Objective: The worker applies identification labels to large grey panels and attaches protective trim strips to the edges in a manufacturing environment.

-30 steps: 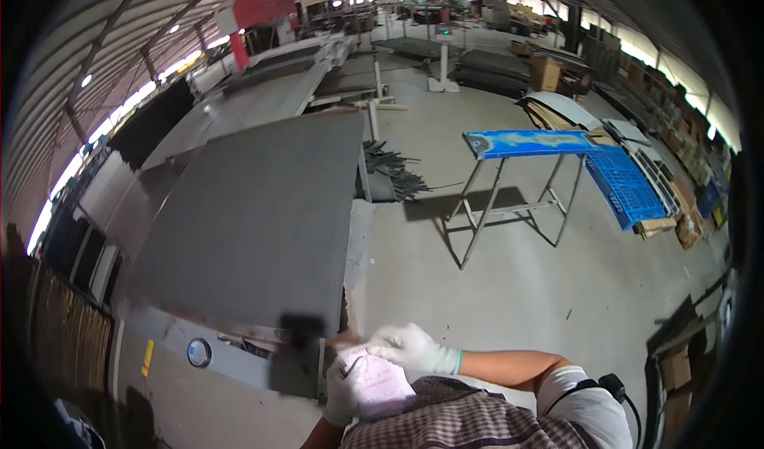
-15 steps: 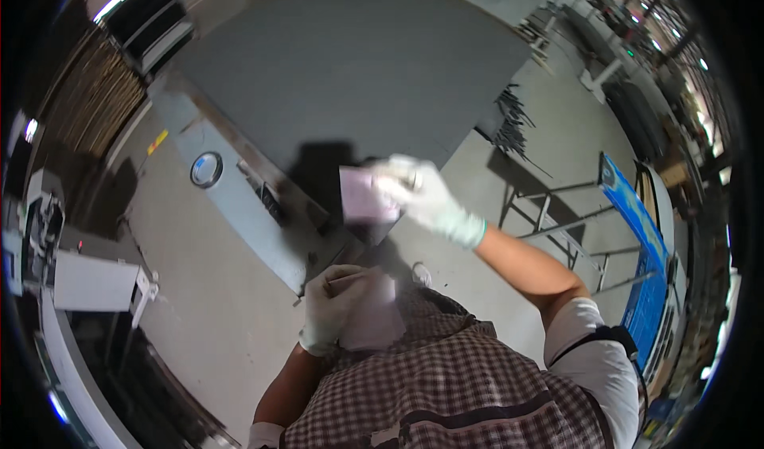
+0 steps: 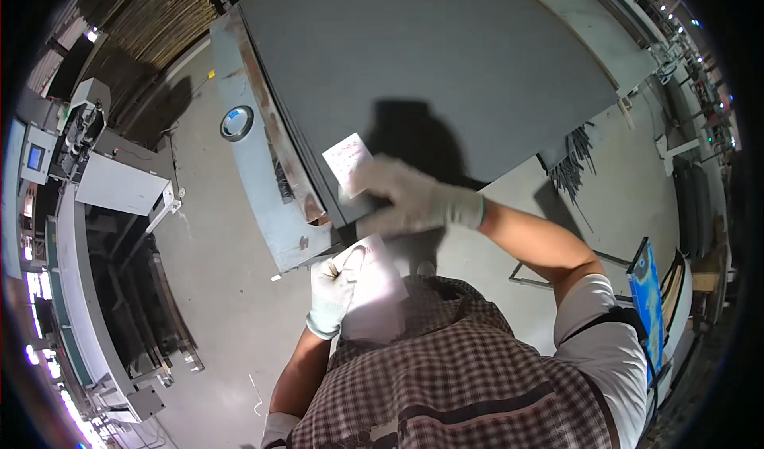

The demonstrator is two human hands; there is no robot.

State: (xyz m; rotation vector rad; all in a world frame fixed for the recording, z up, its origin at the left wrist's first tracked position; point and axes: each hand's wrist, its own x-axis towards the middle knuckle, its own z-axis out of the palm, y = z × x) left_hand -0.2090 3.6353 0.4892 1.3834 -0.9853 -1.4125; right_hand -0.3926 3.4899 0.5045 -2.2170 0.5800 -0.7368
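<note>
A view from above onto a person in a checked shirt (image 3: 446, 385) standing at the near edge of a big grey metal sheet (image 3: 446, 59) that fills the upper middle of the frame. Both hands wear light work gloves. The right hand (image 3: 410, 198), just above the centre of the frame, reaches out over the sheet's near edge and pinches 1 small white paper slip (image 3: 347, 162) at its lower corner; the slip lies over the edge of the sheet. The left hand (image 3: 334, 290), lower and slightly left of centre, is closed around a stack of white paper (image 3: 374, 290) held close to the chest. The sheet rests on a pale blue-grey surface (image 3: 255, 178) with rusty edges, and a round gauge-like disc (image 3: 237, 122) sits on it at the upper left. A machine with a small screen (image 3: 48, 162) stands at the far left. A blue frame (image 3: 649, 290) stands at the lower right, on the concrete floor (image 3: 231, 314).
</note>
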